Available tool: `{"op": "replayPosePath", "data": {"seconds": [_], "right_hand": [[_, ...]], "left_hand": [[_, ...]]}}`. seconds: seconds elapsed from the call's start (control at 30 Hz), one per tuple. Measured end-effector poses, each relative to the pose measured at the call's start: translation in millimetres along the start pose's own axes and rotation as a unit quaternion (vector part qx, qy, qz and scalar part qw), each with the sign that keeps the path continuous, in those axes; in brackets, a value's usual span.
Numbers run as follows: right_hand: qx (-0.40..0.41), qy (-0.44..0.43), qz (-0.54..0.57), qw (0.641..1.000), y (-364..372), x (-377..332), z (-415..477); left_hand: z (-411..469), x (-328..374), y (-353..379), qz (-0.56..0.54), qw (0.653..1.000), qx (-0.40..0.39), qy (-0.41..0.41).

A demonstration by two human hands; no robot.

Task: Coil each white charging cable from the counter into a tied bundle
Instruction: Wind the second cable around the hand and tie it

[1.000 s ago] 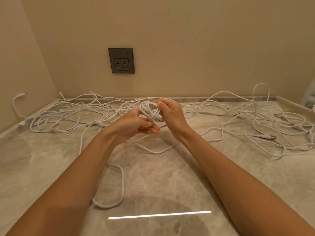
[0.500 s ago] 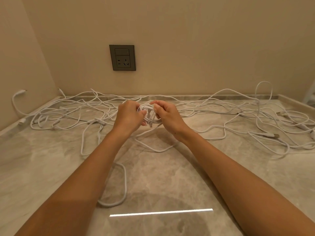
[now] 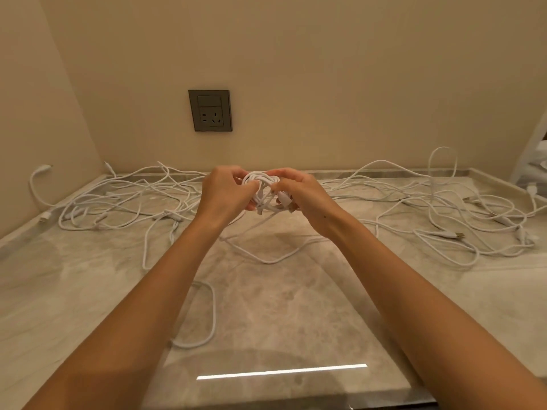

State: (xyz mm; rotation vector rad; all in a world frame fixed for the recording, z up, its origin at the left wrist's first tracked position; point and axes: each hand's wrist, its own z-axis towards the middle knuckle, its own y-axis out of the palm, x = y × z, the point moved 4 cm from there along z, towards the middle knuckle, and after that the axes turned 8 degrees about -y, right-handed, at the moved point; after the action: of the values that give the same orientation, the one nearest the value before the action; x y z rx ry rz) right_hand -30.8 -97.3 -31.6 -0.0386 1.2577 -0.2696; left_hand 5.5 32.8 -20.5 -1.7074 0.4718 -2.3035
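A small coil of white charging cable [image 3: 262, 190] is held in the air above the marble counter [image 3: 281, 306], between both hands. My left hand [image 3: 225, 196] grips the coil's left side with curled fingers. My right hand [image 3: 299, 193] pinches the right side, where a plug end hangs down. A loose strand of white cable [image 3: 266, 255] trails from the coil down onto the counter. Many more loose white cables lie tangled at the back left [image 3: 118, 202] and back right [image 3: 444, 220].
A dark wall socket [image 3: 210, 110] sits on the beige wall behind the hands. A cable loop [image 3: 204, 321] lies on the counter under my left forearm. White objects stand at the far right edge [image 3: 535, 170]. The counter's front edge runs along the bottom.
The hands with the coil have risen slightly and shifted toward the wall. My left hand moved from beneath the coil to gripping its left side; the right hand's fingers shifted to the hanging plug end.
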Motion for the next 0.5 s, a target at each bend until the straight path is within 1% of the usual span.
{"op": "replayPosePath", "data": {"seconds": [0.1, 0.23, 0.37, 0.5], "right_hand": [[0.016, -0.021, -0.023, 0.999, -11, -18, -16], [0.049, -0.042, -0.029, 0.997, -33, -41, -50], [0.063, -0.037, -0.067, 0.995, -52, -51, -94], [0.054, -0.021, -0.102, 0.993, -63, -50, -142]], "left_hand": [[-15, 24, 4, 0.019, 0.999, -0.008, 0.034], [-44, 53, 11, 0.0, 0.998, -0.036, 0.055], [-85, 67, 21, 0.001, 0.995, -0.088, 0.055], [-129, 66, 34, 0.014, 0.991, -0.132, 0.035]]}}
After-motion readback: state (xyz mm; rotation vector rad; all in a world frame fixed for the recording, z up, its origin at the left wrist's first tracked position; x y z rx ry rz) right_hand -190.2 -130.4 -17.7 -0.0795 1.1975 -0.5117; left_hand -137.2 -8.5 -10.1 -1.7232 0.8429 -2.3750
